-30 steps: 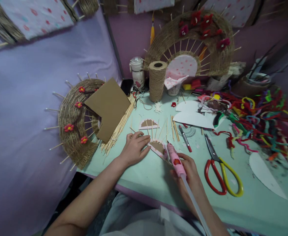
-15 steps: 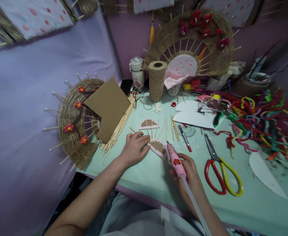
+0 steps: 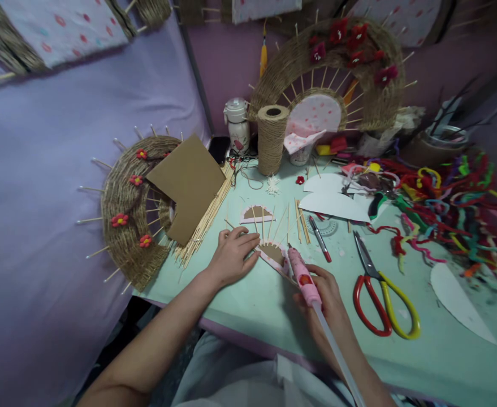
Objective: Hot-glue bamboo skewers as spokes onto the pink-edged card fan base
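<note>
A pink glue gun (image 3: 302, 277) with a long clear glue stick is in my right hand (image 3: 327, 302), its tip at the right end of a small half-round cardboard piece (image 3: 272, 254). Thin sticks fan out from the curved edge of that piece, which has a pale patterned border. My left hand (image 3: 234, 254) lies flat at the piece's left end, fingers stretched out and touching it. A second half-round piece (image 3: 256, 213) lies just behind, partly under the sticks.
Scissors (image 3: 371, 274) and a red pen (image 3: 321, 240) lie to the right, before white paper shapes (image 3: 335, 206) and colourful pipe cleaners (image 3: 426, 198). Bundled sticks (image 3: 208, 217), brown cardboard (image 3: 189, 186) and a twine fan (image 3: 123, 212) are left; a twine spool (image 3: 271, 141) stands behind.
</note>
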Demonstrator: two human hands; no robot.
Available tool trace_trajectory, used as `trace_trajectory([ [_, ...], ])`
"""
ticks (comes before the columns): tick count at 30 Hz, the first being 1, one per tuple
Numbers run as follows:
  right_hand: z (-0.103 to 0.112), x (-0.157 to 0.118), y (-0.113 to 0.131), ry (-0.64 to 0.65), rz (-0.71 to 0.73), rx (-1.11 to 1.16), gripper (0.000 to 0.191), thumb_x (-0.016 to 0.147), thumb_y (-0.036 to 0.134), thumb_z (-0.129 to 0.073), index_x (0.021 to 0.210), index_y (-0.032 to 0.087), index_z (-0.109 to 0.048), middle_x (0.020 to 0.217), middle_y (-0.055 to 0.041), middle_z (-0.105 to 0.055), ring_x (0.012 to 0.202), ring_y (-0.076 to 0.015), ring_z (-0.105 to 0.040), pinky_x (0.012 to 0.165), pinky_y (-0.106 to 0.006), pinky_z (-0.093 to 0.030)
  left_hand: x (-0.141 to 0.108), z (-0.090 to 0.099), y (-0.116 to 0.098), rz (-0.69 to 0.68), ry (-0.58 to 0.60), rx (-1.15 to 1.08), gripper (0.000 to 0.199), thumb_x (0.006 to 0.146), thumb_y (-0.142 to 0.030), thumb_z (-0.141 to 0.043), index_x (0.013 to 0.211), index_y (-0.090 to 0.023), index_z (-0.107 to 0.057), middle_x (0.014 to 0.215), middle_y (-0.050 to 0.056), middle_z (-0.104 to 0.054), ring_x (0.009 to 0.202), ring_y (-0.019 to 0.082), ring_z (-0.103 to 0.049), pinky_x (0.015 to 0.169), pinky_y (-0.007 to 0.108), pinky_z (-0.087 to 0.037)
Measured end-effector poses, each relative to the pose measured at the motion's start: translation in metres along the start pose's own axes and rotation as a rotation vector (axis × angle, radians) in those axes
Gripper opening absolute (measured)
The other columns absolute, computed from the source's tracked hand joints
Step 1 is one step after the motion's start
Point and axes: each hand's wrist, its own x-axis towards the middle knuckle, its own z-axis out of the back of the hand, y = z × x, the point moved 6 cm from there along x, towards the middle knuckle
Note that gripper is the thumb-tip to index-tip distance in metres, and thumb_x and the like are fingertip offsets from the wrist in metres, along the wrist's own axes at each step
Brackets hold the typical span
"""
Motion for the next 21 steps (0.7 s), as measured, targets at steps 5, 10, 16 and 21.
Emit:
trace_trajectory([
  [5, 0.001, 0.0, 0.007, -0.039, 0.002, 0.009, 0.021, 0.093, 0.038, -0.051, 0.109, 0.026, -0.057, 0.128, -0.0097, -0.049, 0.119, -0.0254, -0.055, 0.087, -0.038, -0.053, 0.0, 0.019, 0.003, -0.009, -0.117, 0.001, 0.033, 0.095, -0.034, -0.053, 0.122, -0.021, -0.065, 0.133, 0.008, -0.066, 0.124, 0.027, -0.052, 0.098, 0.045, -0.031],
  [10, 0.005, 0.001, 0.008, -0.06, -0.034, 0.028, 0.02, 0.093, 0.04, -0.052, 0.104, 0.025, -0.058, 0.127, -0.0094, -0.05, 0.118, -0.0254, -0.054, 0.085, -0.037, -0.054, 0.018, 0.069, 0.058, 0.358, -0.186, 0.104, 0.025, 0.093, -0.03, -0.051, 0.099, -0.021, -0.072, 0.107, 0.009, -0.074, 0.109, 0.027, -0.06, 0.094, 0.044, -0.039],
  [16, -0.001, 0.001, 0.003, -0.001, -0.023, 0.047, 0.025, 0.091, 0.044, -0.054, 0.106, 0.024, -0.058, 0.127, -0.0116, -0.05, 0.12, -0.0283, -0.053, 0.091, -0.041, -0.052, 0.066, 0.068, 0.102, 0.561, 0.212, 0.213, 0.02, 0.082, -0.024, -0.057, 0.087, -0.018, -0.075, 0.096, 0.013, -0.074, 0.093, 0.027, -0.067, 0.08, 0.034, -0.048],
  [21, 0.003, 0.002, 0.007, -0.062, -0.035, 0.063, 0.031, 0.092, 0.051, -0.052, 0.101, 0.022, -0.059, 0.125, -0.0137, -0.052, 0.12, -0.0307, -0.053, 0.088, -0.042, -0.052, 0.096, 0.043, 0.113, 0.631, 0.3, 0.231, 0.018, 0.066, -0.019, -0.07, 0.082, -0.013, -0.076, 0.091, 0.019, -0.074, 0.094, 0.033, -0.069, 0.082, 0.036, -0.051],
])
